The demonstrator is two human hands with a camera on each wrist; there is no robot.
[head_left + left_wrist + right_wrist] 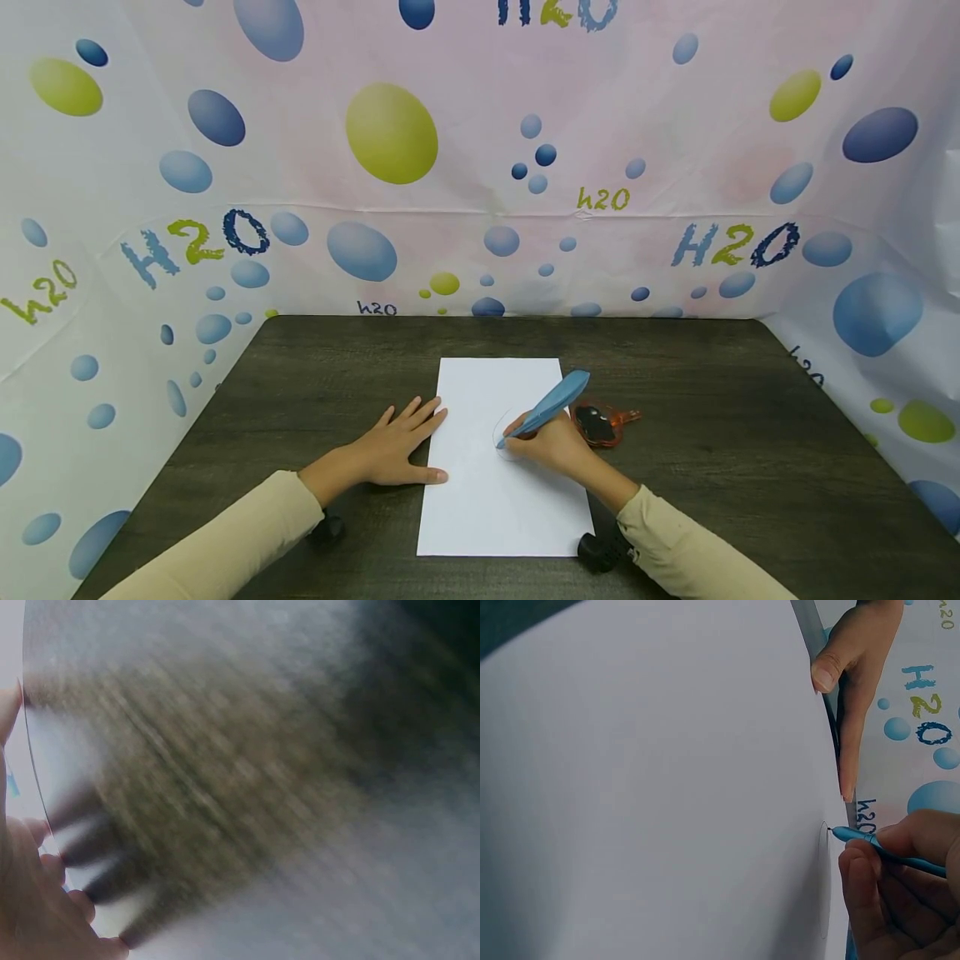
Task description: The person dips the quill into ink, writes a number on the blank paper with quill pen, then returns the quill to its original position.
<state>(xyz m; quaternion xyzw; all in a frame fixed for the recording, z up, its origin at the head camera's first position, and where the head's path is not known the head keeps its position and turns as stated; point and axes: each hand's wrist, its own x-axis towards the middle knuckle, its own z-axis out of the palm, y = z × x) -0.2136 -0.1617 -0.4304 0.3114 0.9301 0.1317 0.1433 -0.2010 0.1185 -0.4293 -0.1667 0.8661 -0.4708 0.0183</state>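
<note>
A white sheet of paper (480, 517) lies on the dark tabletop. My left hand (397, 446) rests at its left edge, fingers spread and straight, with fingertips and thumb on the sheet. In the left wrist view, part of the left hand (41, 907) shows at the lower left. Over the middle of the sheet, my right hand (551, 442) pinches a blue pen (555, 398) with a feather-shaped top end. The pen's tip meets the paper, where a thin curved line (495, 425) shows. The right wrist view shows this right hand (907, 885) and the pen tip close up.
Just right of the paper lies an orange-framed thing with a dark glossy face (600, 423), partly behind the right hand. Black wrist devices (597, 552) show under both forearms. A white sheet with coloured bubbles and H2O lettering (480, 167) hangs behind the table (720, 400).
</note>
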